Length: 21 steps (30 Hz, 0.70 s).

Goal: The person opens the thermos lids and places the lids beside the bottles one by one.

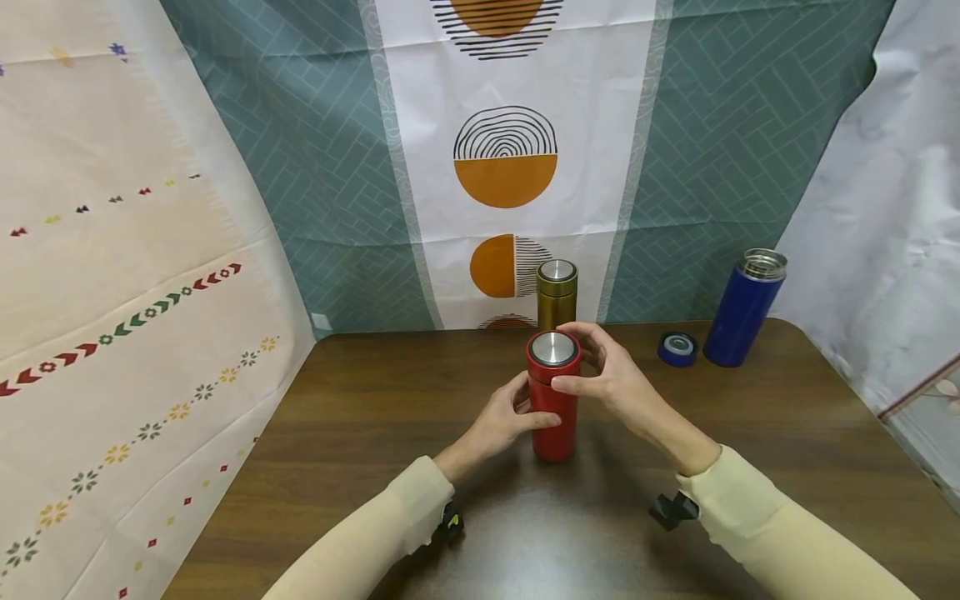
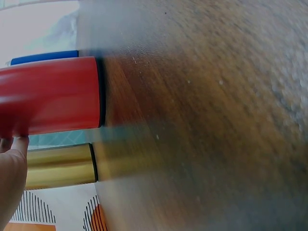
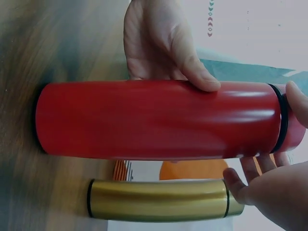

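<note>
Both hands are on the red flask. The left hand [image 1: 508, 415] has a firm-looking grip round its body, thumb laid across the near side and fingers behind. The right hand [image 1: 617, 377] holds the lid [image 1: 554, 348] at the top, thumb in front and fingers round the far side. The red flask [image 1: 553, 437] is upright at the middle of the tabletop [image 1: 382, 392], its base at or very near the wood; full contact is hard to tell. A dark ring shows where lid and body meet.

If the right hand twists harder than the left hand braces, the smooth body could spin in the left palm, or the base could skid. A sideways pull at the top could tip the flask, and a backward shove could knock the gold flask [image 1: 557, 307] just behind it.

The forearms come in from either side in cream sleeves [image 1: 375, 525]; the right hand is the higher, reaching inward and slightly bent at the wrist, while the left hand sits lower.

Farther right, the blue flask [image 1: 741, 321] stands uncovered, with a blue lid [image 1: 678, 349] just beside it. Patterned cloth [image 1: 330, 167] hangs behind.
</note>
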Each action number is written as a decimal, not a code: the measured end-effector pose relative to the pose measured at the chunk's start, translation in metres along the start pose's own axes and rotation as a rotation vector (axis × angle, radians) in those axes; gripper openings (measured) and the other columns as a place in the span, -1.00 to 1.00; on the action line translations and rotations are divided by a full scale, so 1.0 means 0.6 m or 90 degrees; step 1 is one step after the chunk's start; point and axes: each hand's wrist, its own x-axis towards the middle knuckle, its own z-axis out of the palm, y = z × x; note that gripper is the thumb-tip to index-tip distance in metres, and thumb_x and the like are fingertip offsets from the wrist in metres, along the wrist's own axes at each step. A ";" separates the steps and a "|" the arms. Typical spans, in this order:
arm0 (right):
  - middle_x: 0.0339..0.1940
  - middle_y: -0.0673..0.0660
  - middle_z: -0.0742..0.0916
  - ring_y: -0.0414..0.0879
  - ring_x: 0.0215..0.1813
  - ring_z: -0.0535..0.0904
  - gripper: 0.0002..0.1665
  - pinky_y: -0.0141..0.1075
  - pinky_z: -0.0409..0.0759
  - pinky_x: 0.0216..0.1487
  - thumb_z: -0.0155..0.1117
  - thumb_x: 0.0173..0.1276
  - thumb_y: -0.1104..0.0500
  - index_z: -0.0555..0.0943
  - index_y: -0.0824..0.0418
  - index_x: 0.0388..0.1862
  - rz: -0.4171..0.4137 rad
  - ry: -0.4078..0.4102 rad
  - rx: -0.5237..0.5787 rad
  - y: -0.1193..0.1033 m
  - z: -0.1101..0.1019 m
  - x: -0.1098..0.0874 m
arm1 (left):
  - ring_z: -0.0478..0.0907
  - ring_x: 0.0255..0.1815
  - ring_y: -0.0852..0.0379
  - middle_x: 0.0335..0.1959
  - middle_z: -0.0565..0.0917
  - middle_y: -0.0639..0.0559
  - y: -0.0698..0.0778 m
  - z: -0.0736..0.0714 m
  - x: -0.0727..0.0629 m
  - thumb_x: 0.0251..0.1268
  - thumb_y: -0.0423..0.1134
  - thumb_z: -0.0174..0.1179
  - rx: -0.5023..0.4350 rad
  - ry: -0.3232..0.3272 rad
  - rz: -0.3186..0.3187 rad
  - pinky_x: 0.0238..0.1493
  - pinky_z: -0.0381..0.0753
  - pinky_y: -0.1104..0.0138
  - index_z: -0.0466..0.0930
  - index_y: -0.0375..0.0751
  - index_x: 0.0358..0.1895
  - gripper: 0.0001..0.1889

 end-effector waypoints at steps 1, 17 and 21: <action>0.38 0.20 0.55 0.19 0.41 0.43 -0.16 0.23 0.37 0.40 0.48 0.30 0.24 0.33 0.19 0.51 0.000 -0.010 0.006 0.000 -0.002 0.000 | 0.54 0.38 0.08 0.37 0.56 0.01 0.000 0.000 0.000 0.33 -0.27 0.44 -0.001 0.000 0.000 0.44 0.46 0.18 0.38 -0.07 0.50 -0.31; 0.35 0.24 0.51 0.23 0.41 0.43 -0.08 0.11 0.50 0.32 0.53 0.29 0.13 0.24 0.15 0.51 0.021 0.008 -0.024 0.005 0.009 0.000 | 0.54 0.38 0.09 0.35 0.57 -0.03 -0.001 -0.001 -0.001 0.32 -0.28 0.45 -0.007 0.000 0.007 0.44 0.45 0.19 0.40 -0.13 0.47 -0.33; 0.36 0.23 0.52 0.20 0.38 0.45 -0.13 0.03 0.52 0.30 0.51 0.30 0.18 0.29 0.16 0.50 0.020 -0.012 -0.007 0.002 0.002 0.001 | 0.54 0.38 0.09 0.35 0.57 -0.02 -0.001 -0.001 -0.001 0.32 -0.26 0.46 -0.007 -0.001 0.004 0.44 0.45 0.19 0.39 -0.12 0.47 -0.32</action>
